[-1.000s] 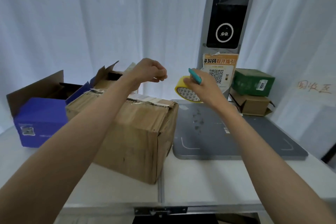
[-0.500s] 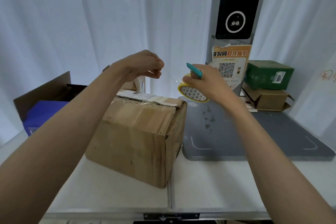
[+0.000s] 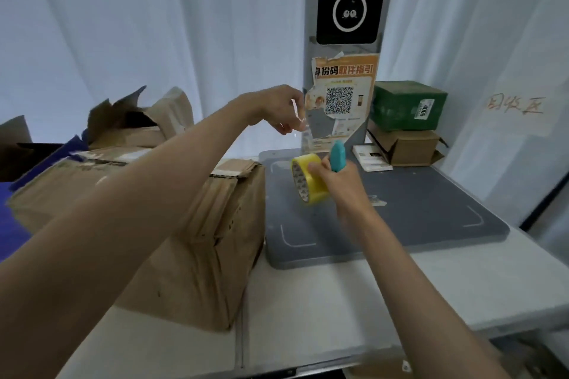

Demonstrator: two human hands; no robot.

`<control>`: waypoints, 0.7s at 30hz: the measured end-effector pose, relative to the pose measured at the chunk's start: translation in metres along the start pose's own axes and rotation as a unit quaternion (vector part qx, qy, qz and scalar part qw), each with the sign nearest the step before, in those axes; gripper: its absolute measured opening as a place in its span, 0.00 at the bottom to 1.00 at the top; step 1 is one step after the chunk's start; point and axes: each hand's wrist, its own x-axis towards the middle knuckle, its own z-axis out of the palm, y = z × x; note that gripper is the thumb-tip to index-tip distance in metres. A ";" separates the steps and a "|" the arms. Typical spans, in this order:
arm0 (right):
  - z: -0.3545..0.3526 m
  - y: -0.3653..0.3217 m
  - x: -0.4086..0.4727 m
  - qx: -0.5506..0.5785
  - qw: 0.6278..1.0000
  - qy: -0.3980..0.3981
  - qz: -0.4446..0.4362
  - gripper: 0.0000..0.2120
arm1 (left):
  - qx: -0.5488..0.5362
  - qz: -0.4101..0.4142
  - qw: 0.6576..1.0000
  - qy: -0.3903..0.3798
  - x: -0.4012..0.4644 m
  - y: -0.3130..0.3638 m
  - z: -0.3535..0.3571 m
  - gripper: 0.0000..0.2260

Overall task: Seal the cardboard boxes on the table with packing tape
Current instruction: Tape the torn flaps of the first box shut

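Nearest, the brown cardboard box [image 3: 172,224] sits under the left forearm, its right edge meeting the grey pad [image 3: 431,212]. Right hand [image 3: 337,177] grips one yellow tape roll [image 3: 308,178] and a teal cutter [image 3: 336,154]. Above it, left hand [image 3: 281,109] pinches the clear tape end [image 3: 303,128]. Right of both hands, two small boxes [image 3: 406,120] stand stacked.

An orange poster [image 3: 341,95] on the far grey pillar reads "身份码取件指引" above a QR code, and the green box [image 3: 408,104] at far right carries a label [image 3: 425,108] reading "4008".
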 end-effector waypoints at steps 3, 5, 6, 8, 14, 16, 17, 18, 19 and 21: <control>0.007 0.018 0.002 0.000 0.999 0.027 0.026 0.14 | 0.079 0.021 0.997 -0.005 0.016 -0.005 0.018 0.11; 0.013 0.025 0.004 0.004 0.999 0.032 0.041 0.13 | 0.128 0.039 0.991 0.004 0.021 -0.012 0.028 0.10; 0.015 0.028 0.005 0.003 0.999 0.032 0.044 0.13 | 0.147 0.050 0.988 0.012 0.022 -0.016 0.032 0.10; 0.018 0.033 0.009 0.003 0.998 0.031 0.051 0.15 | 0.160 0.071 0.984 0.041 0.025 -0.023 0.035 0.10; 0.025 0.042 0.011 -0.009 0.997 0.034 0.066 0.13 | 0.161 0.136 0.976 0.060 0.027 -0.027 0.048 0.17; 0.021 0.042 0.010 0.009 0.998 0.028 0.060 0.13 | 0.179 0.137 0.974 0.029 0.023 -0.031 0.052 0.30; 0.018 0.043 0.010 0.018 0.998 0.020 0.059 0.13 | 0.204 0.134 0.970 0.019 0.021 -0.033 0.054 0.37; 0.016 0.042 0.009 0.033 0.998 0.006 0.062 0.12 | 0.242 0.131 0.961 0.019 0.020 -0.035 0.056 0.42; 0.013 0.041 0.009 0.054 0.996 -0.013 0.068 0.10 | 0.281 0.129 0.951 0.025 0.019 -0.036 0.059 0.46; 0.010 0.037 0.009 0.092 0.990 -0.055 0.088 0.07 | 0.341 0.132 0.930 0.046 0.020 -0.037 0.067 0.50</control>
